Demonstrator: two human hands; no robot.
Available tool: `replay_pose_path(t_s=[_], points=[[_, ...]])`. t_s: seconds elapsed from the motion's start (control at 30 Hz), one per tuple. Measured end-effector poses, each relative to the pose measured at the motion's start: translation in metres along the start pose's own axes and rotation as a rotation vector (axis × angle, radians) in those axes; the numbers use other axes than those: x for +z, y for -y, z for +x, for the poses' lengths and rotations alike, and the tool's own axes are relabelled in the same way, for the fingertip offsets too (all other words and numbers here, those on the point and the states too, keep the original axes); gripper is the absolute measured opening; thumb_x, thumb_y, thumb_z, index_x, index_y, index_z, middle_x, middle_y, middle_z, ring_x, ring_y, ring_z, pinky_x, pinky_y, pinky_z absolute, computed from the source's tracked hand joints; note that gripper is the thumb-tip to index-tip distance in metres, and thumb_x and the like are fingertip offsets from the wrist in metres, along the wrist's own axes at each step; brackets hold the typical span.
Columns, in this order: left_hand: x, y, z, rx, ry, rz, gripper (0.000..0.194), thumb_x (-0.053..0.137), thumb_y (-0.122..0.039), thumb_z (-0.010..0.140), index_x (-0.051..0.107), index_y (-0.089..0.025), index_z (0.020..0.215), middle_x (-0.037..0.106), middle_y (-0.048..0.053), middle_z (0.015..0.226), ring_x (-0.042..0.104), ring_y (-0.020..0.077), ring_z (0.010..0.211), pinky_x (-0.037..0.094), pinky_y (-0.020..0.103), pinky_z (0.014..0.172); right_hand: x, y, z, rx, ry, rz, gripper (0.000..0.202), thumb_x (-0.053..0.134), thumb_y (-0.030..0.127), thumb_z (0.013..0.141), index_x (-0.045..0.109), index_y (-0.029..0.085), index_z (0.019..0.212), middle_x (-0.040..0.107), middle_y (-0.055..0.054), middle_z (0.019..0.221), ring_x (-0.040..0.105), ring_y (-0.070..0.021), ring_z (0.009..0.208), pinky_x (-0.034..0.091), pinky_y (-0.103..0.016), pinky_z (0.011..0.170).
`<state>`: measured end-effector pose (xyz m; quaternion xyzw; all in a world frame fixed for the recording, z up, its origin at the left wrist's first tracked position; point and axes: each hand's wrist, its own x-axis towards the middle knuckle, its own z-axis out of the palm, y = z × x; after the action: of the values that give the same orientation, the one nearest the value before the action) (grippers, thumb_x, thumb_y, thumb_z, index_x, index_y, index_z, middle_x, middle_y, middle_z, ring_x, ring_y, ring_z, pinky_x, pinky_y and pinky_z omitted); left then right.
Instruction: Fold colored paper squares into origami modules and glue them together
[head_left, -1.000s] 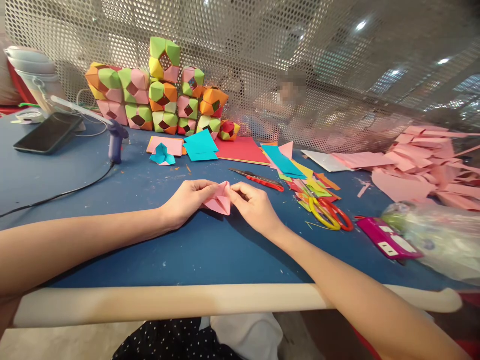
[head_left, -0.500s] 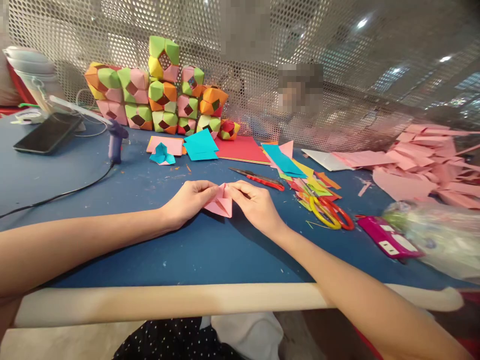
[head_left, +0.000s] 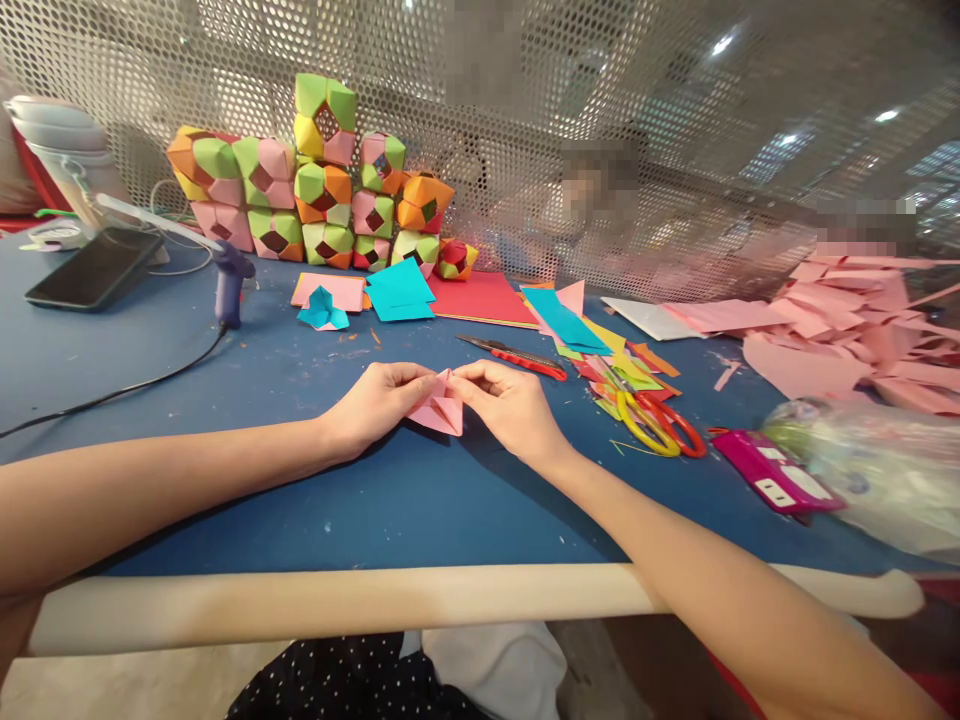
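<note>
A small folded piece of pink paper (head_left: pixel 437 412) is pinched between both hands above the blue table (head_left: pixel 360 510). My left hand (head_left: pixel 379 405) grips its left side, thumb and fingers closed. My right hand (head_left: pixel 506 405) pinches the top right edge near the paper's peak. Creases show on the front face; the part under the fingertips is hidden. Just behind the hands lies a red-handled craft knife (head_left: pixel 517 357). Farther back are a folded blue paper piece (head_left: pixel 324 310), blue paper squares (head_left: pixel 401 292) and a red sheet (head_left: pixel 480 299).
Colourful folded-paper blocks (head_left: pixel 324 193) stand stacked along the mesh wall (head_left: pixel 510 90). A glue gun (head_left: pixel 229 285), a phone (head_left: pixel 94 268) and a cup (head_left: pixel 64 140) are at left. To the right are scissors (head_left: pixel 652 425), pink paper strips (head_left: pixel 832 330), a magenta packet (head_left: pixel 776 472) and a plastic bag (head_left: pixel 885 480).
Both hands keep their hold on the pink paper, with only a slight shift of the right fingers. The whole view has moved very slightly.
</note>
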<state>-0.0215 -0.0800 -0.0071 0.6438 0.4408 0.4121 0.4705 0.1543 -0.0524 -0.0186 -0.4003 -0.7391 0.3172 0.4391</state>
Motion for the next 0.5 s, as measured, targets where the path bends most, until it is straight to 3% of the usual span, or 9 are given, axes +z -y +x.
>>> replay_pose_path(t_s=[0.2, 0.5], points=[[0.000, -0.002, -0.001, 0.029, 0.016, 0.054, 0.039, 0.048, -0.048, 0.081, 0.065, -0.013, 0.077, 0.053, -0.002, 0.064, 0.039, 0.0092, 0.058, 0.030, 0.021, 0.055, 0.001, 0.000, -0.002, -0.023, -0.035, -0.067, 0.016, 0.060, 0.031, 0.080, 0.066, 0.017, 0.075, 0.066, -0.002, 0.071, 0.058, -0.0118, 0.061, 0.048, -0.024, 0.060], [0.001, -0.006, -0.005, 0.090, 0.011, 0.189, 0.037, 0.045, -0.044, 0.083, 0.062, -0.013, 0.070, 0.046, -0.003, 0.058, 0.035, 0.0084, 0.054, 0.029, 0.019, 0.049, 0.001, 0.010, -0.009, -0.235, -0.074, -0.247, 0.017, 0.057, 0.022, 0.082, 0.062, 0.016, 0.066, 0.059, -0.001, 0.065, 0.053, -0.0114, 0.060, 0.043, -0.025, 0.060]])
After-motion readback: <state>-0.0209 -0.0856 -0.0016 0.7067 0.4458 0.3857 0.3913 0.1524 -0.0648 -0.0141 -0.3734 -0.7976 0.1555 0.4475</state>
